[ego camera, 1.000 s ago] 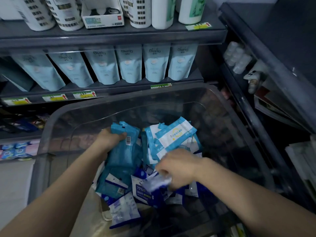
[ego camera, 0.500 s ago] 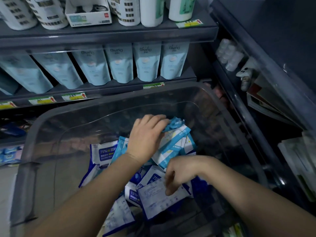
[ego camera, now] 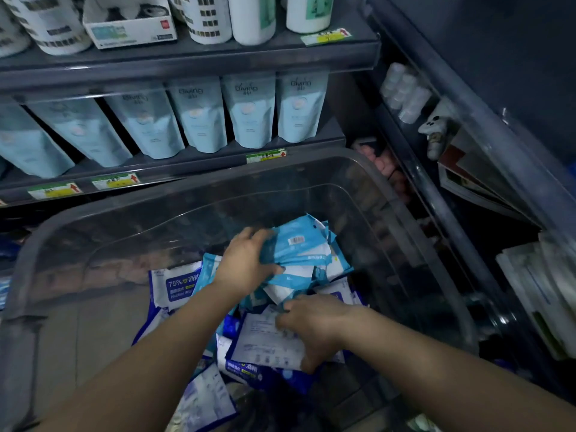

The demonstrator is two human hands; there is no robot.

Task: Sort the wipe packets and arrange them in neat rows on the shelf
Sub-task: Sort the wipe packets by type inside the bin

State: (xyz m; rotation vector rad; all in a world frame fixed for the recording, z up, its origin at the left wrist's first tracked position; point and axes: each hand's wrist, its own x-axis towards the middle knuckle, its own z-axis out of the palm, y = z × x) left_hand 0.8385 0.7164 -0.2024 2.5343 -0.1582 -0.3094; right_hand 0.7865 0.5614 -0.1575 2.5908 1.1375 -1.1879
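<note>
As sorting proceeds inside a clear plastic bin (ego camera: 193, 202), the left hand (ego camera: 246, 263) clamps a stack of light-blue wipe packets (ego camera: 299, 251) at the heap's twelve o'clock, while the right hand (ego camera: 311, 325) pinches a navy alcohol-wipe packet (ego camera: 265, 344) at six. Light, soft and slick-filmed, they probably slide; squeezing the flat faces looks safest.

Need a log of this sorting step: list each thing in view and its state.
left hand: grips the light-blue packets.
right hand: fingers pinch the white-backed packet.
light-blue packets: bunched together, raised above the pile.
white-backed packet: back side up, on the pile.
75% alcohol packet: front up, loose in the bin.
clear bin: lidless, partly filled.
shelf pouches: upright in a row.
</note>
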